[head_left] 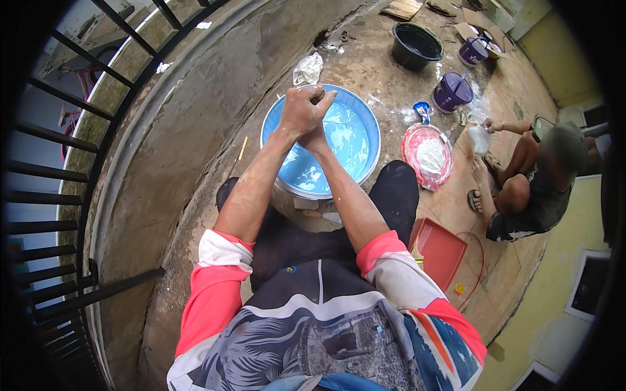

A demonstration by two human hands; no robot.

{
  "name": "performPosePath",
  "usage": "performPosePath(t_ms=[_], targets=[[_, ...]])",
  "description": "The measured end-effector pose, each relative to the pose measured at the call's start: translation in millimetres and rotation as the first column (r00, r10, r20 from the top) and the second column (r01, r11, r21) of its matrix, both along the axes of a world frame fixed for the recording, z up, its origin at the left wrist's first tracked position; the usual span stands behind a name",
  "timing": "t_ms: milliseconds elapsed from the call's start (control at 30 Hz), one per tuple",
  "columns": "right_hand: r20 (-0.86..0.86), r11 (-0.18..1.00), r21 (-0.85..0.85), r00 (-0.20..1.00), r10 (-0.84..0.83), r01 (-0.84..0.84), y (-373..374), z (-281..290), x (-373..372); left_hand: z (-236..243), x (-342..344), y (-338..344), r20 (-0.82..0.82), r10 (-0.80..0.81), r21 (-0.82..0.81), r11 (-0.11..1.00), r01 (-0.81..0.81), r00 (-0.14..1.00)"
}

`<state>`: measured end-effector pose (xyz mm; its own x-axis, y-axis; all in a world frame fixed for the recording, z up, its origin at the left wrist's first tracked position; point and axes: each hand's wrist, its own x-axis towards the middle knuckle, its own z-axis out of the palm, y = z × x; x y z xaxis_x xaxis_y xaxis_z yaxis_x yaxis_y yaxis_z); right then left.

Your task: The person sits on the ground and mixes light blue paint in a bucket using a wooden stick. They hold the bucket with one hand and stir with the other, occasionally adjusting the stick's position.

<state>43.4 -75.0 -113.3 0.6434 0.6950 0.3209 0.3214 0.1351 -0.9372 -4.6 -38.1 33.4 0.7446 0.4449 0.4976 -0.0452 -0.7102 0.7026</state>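
Over the blue basin [355, 140], just above its far rim, my two hands meet: the left hand [301, 111] is curled into a loose fist on top, and the right hand [317, 138] sits underneath, mostly hidden by it. My left fingers [324, 99] are bent tight, but I cannot tell whether they grip anything or only press against my other hand. The basin sits on the concrete floor [195, 130] between my knees, its bottom streaked with white, watery slurry. My hands look wet and chalky, so I judge they could slip apart, and a sudden jerk could splash the slurry out. If I lean on the rim, the basin could tip. The red dish of white powder [428, 156] lies just beside it, near enough to catch splashes.
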Motion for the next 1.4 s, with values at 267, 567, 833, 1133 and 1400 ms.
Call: performPosePath(t_ms=[267, 567, 833, 1133, 1400], targets=[[-0.057, 0.899, -0.375, 0.973, 0.222, -0.227, -16.2, 98.7, -6.8, -2.0, -11.9, 29.2, 0.085, 0.219, -0.296, 0.937, -0.185, 0.972], [0.286, 0.984, -0.163, 0.952, 0.113, -0.068, -3.2, 156.8, 25.7, 82.2, -2.1, 23.7, 0.324, 0.114, -0.238, 0.971, -0.035, 0.939], [0.091, 0.997, 0.074, 0.996, 0.000, -0.007, -5.8, 47.7, 10.8, 20.4, 5.7, 3.5, 0.112, -0.074, -0.030, 0.997, 0.078, 0.991], [0.034, 0.945, -0.284, 0.983, 0.180, -0.163, -12.9, 98.5, 11.9, 7.9, 4.3, 31.9, 0.143, 0.177, -0.304, 0.944, -0.127, 0.974], [0.258, 0.990, 0.096, 0.958, -0.128, 0.107, 2.7, 62.5, 10.5, 20.0, 0.7, 16.8, 0.213, -0.013, -0.005, 1.000, 0.014, 0.977]])
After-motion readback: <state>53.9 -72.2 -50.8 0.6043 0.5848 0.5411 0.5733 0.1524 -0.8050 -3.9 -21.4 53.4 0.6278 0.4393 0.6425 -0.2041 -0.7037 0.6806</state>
